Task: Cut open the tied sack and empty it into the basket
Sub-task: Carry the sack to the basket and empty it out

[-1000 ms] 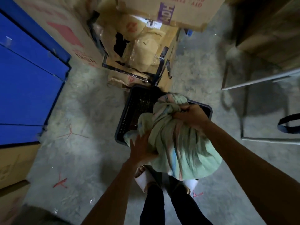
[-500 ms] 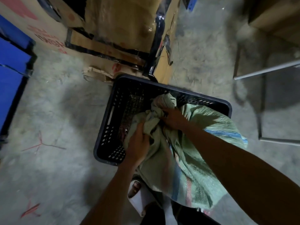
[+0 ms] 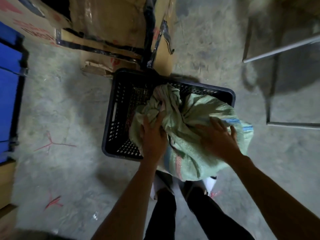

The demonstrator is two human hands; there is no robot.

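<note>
The green sack (image 3: pixel 199 135) lies over the near right rim of the black basket (image 3: pixel 117 108) on the floor. Left hand (image 3: pixel 154 137) has its grip closed on bunched cloth; right hand (image 3: pixel 220 137) rests flat, fingers spread.

Dusty grey concrete floor (image 3: pixel 57 108) with red scribble marks (image 3: pixel 52 146) at 9 o'clock. Taped-up cardboard boxes (image 3: pixel 112 23) stacked at 12, a blue panel (image 3: pixel 8 87) far left, metal frame legs (image 3: pixel 277 49) around 2. Pretty dim lighting.
</note>
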